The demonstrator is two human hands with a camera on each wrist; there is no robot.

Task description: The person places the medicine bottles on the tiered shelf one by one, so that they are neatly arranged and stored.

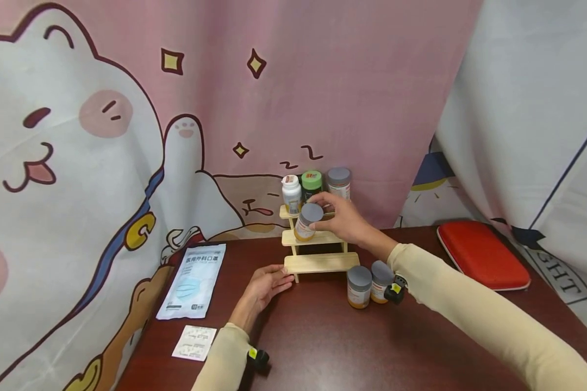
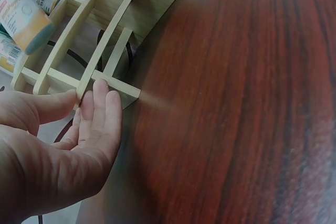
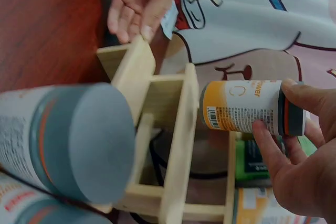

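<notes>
My right hand [image 1: 344, 217] grips a supplement jar [image 1: 305, 225] with a grey lid and an orange-and-white label, thumb and fingers around its lid end. The jar is slightly tilted at the middle step of a three-tier wooden stand [image 1: 321, 263]; whether its base touches the wood I cannot tell. At the stand's lower left end, my left hand [image 2: 68, 145] pinches the bottom step between thumb and fingers. Across the top step stand a white bottle [image 1: 291, 194], a green-lidded bottle [image 1: 312, 180] and another grey-lidded jar [image 1: 339, 183], partly hidden by the right hand.
Two more grey-lidded jars, one nearer [image 1: 359, 289] and one beside it [image 1: 379, 278], stand right of the stand, below the right forearm. A red case [image 1: 479, 254] lies farther right. To the left are a face-mask packet [image 1: 191, 282] and a small white packet [image 1: 194, 342]. Printed curtain [image 1: 352, 98] hangs behind.
</notes>
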